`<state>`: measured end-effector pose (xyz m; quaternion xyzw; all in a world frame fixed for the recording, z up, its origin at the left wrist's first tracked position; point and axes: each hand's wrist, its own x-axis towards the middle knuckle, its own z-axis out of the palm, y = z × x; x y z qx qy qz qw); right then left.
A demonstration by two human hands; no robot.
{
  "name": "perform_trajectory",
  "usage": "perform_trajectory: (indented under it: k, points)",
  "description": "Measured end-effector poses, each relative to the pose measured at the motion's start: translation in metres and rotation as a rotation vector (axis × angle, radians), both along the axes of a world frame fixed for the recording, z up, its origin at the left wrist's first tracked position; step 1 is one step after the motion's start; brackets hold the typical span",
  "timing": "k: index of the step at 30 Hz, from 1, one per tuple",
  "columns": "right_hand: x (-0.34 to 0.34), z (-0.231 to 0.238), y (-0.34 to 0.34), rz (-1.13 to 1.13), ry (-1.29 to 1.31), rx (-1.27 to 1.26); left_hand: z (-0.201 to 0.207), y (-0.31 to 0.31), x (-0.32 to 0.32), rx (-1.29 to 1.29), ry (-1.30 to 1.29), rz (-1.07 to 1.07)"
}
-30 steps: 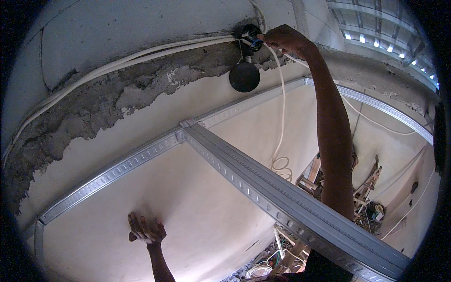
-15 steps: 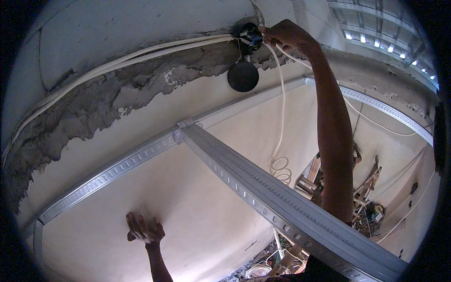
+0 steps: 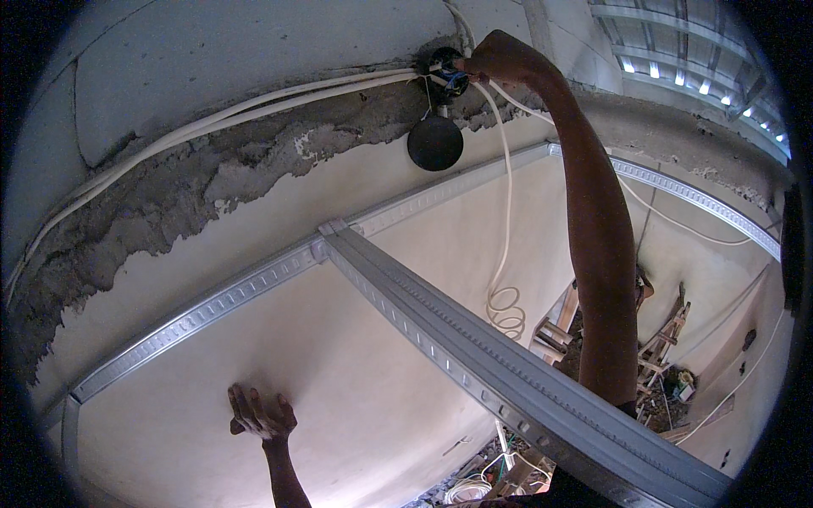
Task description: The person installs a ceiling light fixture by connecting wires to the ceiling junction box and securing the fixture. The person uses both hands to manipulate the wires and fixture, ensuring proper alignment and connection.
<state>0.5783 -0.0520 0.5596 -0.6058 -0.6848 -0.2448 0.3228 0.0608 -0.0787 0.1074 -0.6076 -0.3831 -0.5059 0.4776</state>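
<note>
My right hand [image 3: 504, 61] is raised to a round black junction box [image 3: 446, 63] set in the wall, its fingertips at the box's right edge. The fingers are curled together, and what they pinch is too small to make out. Blue and other thin wires [image 3: 456, 80] show inside the box. Its round black lid [image 3: 435, 143] hangs just below. A white cable [image 3: 507, 182] drops from beside the hand and ends in loose coils. My left hand [image 3: 262, 414] rests against the pale wall at lower left, fingers spread, holding nothing.
A metal ceiling channel [image 3: 406, 292] crosses diagonally in front of me and joins a wall-mounted metal track [image 3: 203, 313]. Thick white cables [image 3: 254, 98] run left from the box. Far below lie wooden pieces [image 3: 665, 339], rubble and a white cable coil [image 3: 467, 489].
My right hand has shifted slightly left, its fingertips further over the junction box. The view has moved a little. My left hand stays on the wall.
</note>
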Motion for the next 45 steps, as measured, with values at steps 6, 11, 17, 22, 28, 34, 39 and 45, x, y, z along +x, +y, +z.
perform_trajectory:
  k: [6, 11, 17, 22, 28, 34, 39, 45]
  points:
    - [0.005, 0.001, 0.015, -0.045, -0.091, -0.027, 0.001, -0.004, 0.002, -0.022, 0.008, 0.037]
    - [0.037, -0.001, 0.038, 0.048, -0.592, 0.147, 0.006, -0.005, 0.004, -0.014, 0.015, 0.019]
    - [0.011, -0.013, 0.021, 0.085, -0.619, 0.218, -0.008, -0.001, -0.007, -0.015, -0.035, 0.005]
    - [0.005, -0.031, 0.007, 0.207, -0.331, 0.264, -0.012, 0.009, -0.008, -0.004, -0.021, -0.014]
    - [-0.009, -0.025, 0.001, -0.01, -0.364, 0.169, -0.004, 0.001, -0.005, -0.005, 0.024, 0.022]
    - [-0.011, -0.024, 0.013, -0.077, -0.315, 0.21, -0.006, 0.005, -0.007, -0.001, -0.013, -0.04]
    - [0.004, -0.011, 0.043, -0.21, -0.2, 0.185, -0.012, 0.006, -0.008, 0.007, 0.002, -0.015]
    - [-0.034, -0.01, 0.0, -0.124, 0.075, 0.103, -0.008, 0.006, -0.009, 0.022, 0.027, 0.017]
